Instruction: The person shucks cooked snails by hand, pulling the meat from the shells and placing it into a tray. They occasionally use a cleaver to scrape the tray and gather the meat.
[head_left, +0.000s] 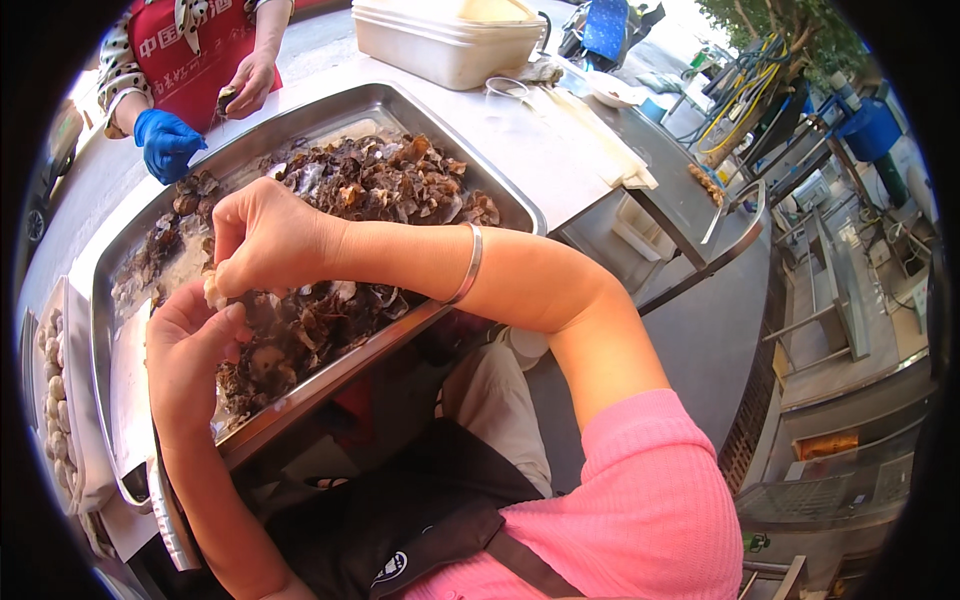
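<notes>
My right hand (274, 236) and my left hand (187, 345) meet above a large steel tray (517, 180). Between their fingertips is a small pale piece (214, 291), partly hidden by the fingers; I cannot tell what it is. Brown, flaky, shell-like scraps (405, 176) lie heaped in the tray under and beyond my hands. A few rounded brown lumps (199, 196) sit near its far left side. Left of my left hand, a broad knife, apparently a cleaver, rests at the tray's near left corner; its ridged metal handle (171, 517) sticks out towards me.
Across the tray, a co-worker's blue-gloved hand (166, 144) and bare hand (251, 84) hold a small dark piece. At left stands a tray (90, 420) of pale rounded pieces. Stacked tubs (450, 45) and a clear cup (506, 90) stand behind; a metal cart (675, 180) is at right.
</notes>
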